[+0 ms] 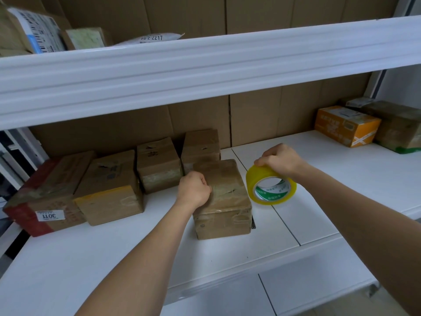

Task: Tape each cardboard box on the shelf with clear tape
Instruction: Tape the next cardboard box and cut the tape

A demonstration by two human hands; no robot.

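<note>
A small cardboard box (225, 201) wrapped in glossy clear tape stands on the white shelf (114, 258), in front of the others. My left hand (193, 189) is curled into a fist against the box's upper left edge; I cannot see anything in its fingers. My right hand (279, 159) grips the top of a yellowish clear tape roll (271, 187), which stands on its edge on the shelf just right of the box. Behind and to the left, several more cardboard boxes sit in a row, among them one (157, 167) next to my left hand and one (109, 188) with yellow tape.
A red-edged box (45, 197) with a white label is at the far left. An orange printed box (346, 125) and a dark brown box (398, 126) stand at the back right. The upper shelf's white beam (205, 65) overhangs, with parcels on top.
</note>
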